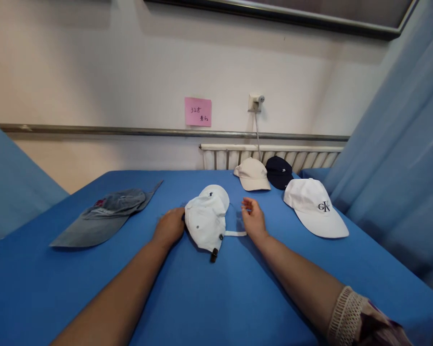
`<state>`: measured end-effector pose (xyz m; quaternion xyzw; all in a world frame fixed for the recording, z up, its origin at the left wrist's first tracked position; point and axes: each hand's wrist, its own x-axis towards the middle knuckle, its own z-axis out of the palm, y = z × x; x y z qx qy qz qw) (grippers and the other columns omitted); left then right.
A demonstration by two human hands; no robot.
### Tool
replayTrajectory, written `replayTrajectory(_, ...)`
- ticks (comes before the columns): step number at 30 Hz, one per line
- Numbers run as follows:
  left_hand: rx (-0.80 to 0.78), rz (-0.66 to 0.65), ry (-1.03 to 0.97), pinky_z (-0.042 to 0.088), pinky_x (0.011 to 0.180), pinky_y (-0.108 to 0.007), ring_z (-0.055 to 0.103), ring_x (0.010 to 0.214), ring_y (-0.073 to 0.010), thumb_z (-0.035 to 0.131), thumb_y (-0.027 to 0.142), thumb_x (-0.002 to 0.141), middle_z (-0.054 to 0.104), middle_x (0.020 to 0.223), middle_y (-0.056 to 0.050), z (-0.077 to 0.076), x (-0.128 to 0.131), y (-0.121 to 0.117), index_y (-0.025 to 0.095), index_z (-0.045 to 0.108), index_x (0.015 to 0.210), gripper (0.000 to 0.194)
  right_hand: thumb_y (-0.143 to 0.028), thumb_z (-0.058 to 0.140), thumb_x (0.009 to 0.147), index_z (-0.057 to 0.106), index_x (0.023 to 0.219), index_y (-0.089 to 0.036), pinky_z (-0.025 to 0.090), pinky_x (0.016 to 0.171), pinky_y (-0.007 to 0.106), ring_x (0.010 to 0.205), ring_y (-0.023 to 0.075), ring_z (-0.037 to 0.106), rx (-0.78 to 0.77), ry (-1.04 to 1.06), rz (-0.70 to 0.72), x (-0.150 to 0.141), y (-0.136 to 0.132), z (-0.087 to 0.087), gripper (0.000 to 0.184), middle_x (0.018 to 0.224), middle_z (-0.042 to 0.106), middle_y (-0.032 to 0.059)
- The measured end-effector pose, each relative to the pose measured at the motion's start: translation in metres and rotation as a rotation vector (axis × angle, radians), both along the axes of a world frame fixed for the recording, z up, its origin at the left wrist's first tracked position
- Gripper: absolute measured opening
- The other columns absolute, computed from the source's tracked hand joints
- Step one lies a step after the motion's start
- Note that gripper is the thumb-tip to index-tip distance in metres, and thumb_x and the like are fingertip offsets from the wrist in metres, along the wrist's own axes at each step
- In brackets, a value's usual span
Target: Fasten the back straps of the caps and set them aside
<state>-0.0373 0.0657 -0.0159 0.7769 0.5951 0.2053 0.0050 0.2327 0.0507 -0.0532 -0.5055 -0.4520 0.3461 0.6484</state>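
A white baseball cap (206,216) with a small dark emblem lies crumpled on the blue-covered table in front of me. Its back strap (235,233) sticks out to the right, and a dark buckle (214,255) hangs at the near edge. My left hand (170,227) is closed on the cap's left edge, its fingertips partly hidden. On the other side, my right hand (253,218) is held with loosely bent fingers, apart from the cap's crown. The strap's end reaches the side of this hand; whether they touch I cannot tell.
A grey-blue cap (104,216) lies at the left. Toward the back right are a beige cap (252,174), a navy cap (279,172) and a white cap with black letters (315,206). Behind the table (205,302) stand a radiator (216,157) and a wall; a blue curtain (400,158) hangs right.
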Motion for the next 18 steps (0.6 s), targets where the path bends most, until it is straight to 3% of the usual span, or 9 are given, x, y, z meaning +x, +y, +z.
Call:
replayTrajectory(2, -0.013, -0.019, -0.015, 0.047, 0.090, -0.040, 0.063, 0.105, -0.0317, 0.048, 0.019, 0.082, 0.070, 0.112, -0.016, -0.003, 0.002, -0.004, 0.017, 0.067, 0.111, 0.035, -0.023, 0.057, 0.079, 0.063, 0.108, -0.023, 0.048, 0.088, 0.036, 0.101, 0.0218, 0.060, 0.218, -0.254, 0.110, 0.000, -0.016, 0.012, 0.030, 0.112, 0.064, 0.0084)
replayTrajectory(4, -0.022, -0.076, -0.090, 0.046, 0.095, -0.039, 0.062, 0.111, -0.0299, 0.050, 0.022, 0.082, 0.068, 0.119, -0.013, -0.003, 0.006, -0.012, 0.018, 0.064, 0.119, 0.040, -0.023, 0.056, 0.084, 0.062, 0.116, -0.025, 0.044, 0.097, 0.040, 0.111, 0.0238, 0.056, 0.403, -0.511, 0.314, -0.005, -0.033, 0.023, 0.032, 0.117, 0.063, 0.0088)
replayTrajectory(6, -0.037, -0.133, -0.224, 0.046, 0.097, -0.038, 0.062, 0.112, -0.0291, 0.053, 0.028, 0.081, 0.067, 0.123, -0.011, -0.003, 0.012, -0.022, 0.018, 0.063, 0.122, 0.044, -0.032, 0.065, 0.082, 0.055, 0.127, -0.025, 0.038, 0.103, 0.043, 0.119, 0.0262, 0.052, 0.491, -0.740, 0.522, -0.012, -0.047, 0.028, 0.047, 0.127, 0.058, 0.0099)
replayTrajectory(8, -0.056, -0.160, -0.344, 0.048, 0.096, -0.039, 0.063, 0.111, -0.0293, 0.054, 0.035, 0.081, 0.067, 0.123, -0.011, -0.001, 0.017, -0.029, 0.017, 0.062, 0.123, 0.047, -0.039, 0.074, 0.075, 0.048, 0.135, -0.023, 0.034, 0.107, 0.047, 0.126, 0.0297, 0.045, 0.495, -0.906, 0.619, -0.019, -0.053, 0.028, 0.067, 0.137, 0.050, 0.0125)
replayTrajectory(10, -0.076, -0.164, -0.388, 0.050, 0.094, -0.040, 0.064, 0.109, -0.0288, 0.054, 0.038, 0.082, 0.068, 0.122, -0.010, 0.000, 0.021, -0.034, 0.016, 0.061, 0.124, 0.048, -0.029, 0.072, 0.076, 0.049, 0.131, -0.020, 0.035, 0.105, 0.046, 0.126, 0.0291, 0.044, 0.458, -0.980, 0.599, -0.024, -0.051, 0.023, 0.061, 0.136, 0.050, 0.0135)
replayTrajectory(13, -0.099, -0.195, -0.385, 0.050, 0.094, -0.039, 0.064, 0.109, -0.0275, 0.051, 0.039, 0.085, 0.068, 0.123, -0.009, 0.000, 0.026, -0.036, 0.017, 0.061, 0.123, 0.045, -0.008, 0.058, 0.077, 0.060, 0.106, -0.019, 0.043, 0.092, 0.037, 0.106, 0.0227, 0.055, 0.351, -0.946, 0.475, -0.023, -0.041, 0.015, 0.031, 0.109, 0.063, 0.0086)
replayTrajectory(15, -0.102, -0.223, -0.361, 0.050, 0.092, -0.038, 0.064, 0.107, -0.0272, 0.051, 0.040, 0.087, 0.069, 0.121, -0.009, -0.001, 0.028, -0.035, 0.018, 0.063, 0.119, 0.041, -0.007, 0.055, 0.077, 0.061, 0.090, -0.020, 0.045, 0.082, 0.033, 0.090, 0.0200, 0.058, 0.278, -0.884, 0.389, -0.019, -0.034, 0.011, 0.020, 0.091, 0.064, 0.0042)
replayTrajectory(18, -0.059, -0.245, -0.319, 0.051, 0.090, -0.038, 0.066, 0.102, -0.0264, 0.052, 0.040, 0.087, 0.071, 0.113, -0.009, 0.001, 0.030, -0.035, 0.018, 0.065, 0.113, 0.036, -0.015, 0.054, 0.080, 0.061, 0.085, -0.020, 0.045, 0.074, 0.029, 0.078, 0.0170, 0.058, 0.209, -0.707, 0.270, -0.013, -0.025, 0.005, 0.011, 0.083, 0.064, 0.0009)
